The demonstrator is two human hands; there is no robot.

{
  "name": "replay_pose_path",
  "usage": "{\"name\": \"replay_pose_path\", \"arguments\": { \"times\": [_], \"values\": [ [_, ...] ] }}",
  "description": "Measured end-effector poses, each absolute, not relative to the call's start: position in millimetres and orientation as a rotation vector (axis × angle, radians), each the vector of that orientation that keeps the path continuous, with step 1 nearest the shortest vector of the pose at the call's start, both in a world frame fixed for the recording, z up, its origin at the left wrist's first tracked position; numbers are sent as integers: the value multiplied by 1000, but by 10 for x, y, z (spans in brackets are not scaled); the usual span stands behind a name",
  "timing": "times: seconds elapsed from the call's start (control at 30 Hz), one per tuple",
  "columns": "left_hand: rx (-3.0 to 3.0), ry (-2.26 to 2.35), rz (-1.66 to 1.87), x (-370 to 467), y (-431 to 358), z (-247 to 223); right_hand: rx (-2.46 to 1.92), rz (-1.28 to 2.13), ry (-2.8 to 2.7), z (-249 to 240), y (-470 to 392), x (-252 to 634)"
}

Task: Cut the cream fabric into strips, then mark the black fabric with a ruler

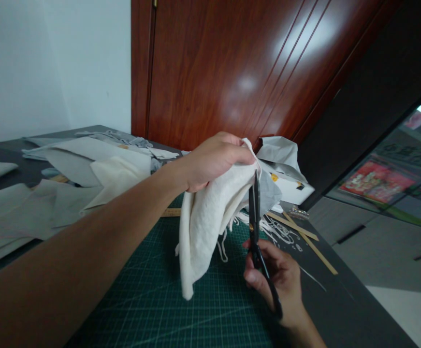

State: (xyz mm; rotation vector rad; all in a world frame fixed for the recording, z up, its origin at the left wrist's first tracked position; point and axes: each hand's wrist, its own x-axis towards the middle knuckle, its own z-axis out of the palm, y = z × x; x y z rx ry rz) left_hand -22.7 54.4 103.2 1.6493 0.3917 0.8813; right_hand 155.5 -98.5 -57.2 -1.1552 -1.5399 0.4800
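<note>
My left hand (219, 159) grips a piece of cream-white fabric (206, 227) by its upper edge, holding it up so that it hangs in folds over the green cutting mat (217, 309). Fingers closed around the handles, my right hand (275, 275) holds a pair of black scissors (254, 208) upright. The blades point up, and their tips meet the fabric's edge just below my left fingertips. Loose threads dangle from the lower right side of the cloth. Whether the blade tips have fabric between them I cannot tell.
Cut fabric pieces (72, 159) lie piled at the left of the dark table (341, 309). Behind the scissors stands a white box (293, 188) with grey material. Wooden rulers (313, 246) and white cord scraps (281, 232) lie at the right. A brown door (213, 72) rises behind.
</note>
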Motion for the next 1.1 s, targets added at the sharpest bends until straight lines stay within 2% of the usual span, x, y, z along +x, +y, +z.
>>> {"name": "replay_pose_path", "arguments": {
  "times": [1.1],
  "values": [
    [1835, 403, 881, -138, 498, 978, -1095, 543, -1451, -551, -963, 1505]
  ]
}}
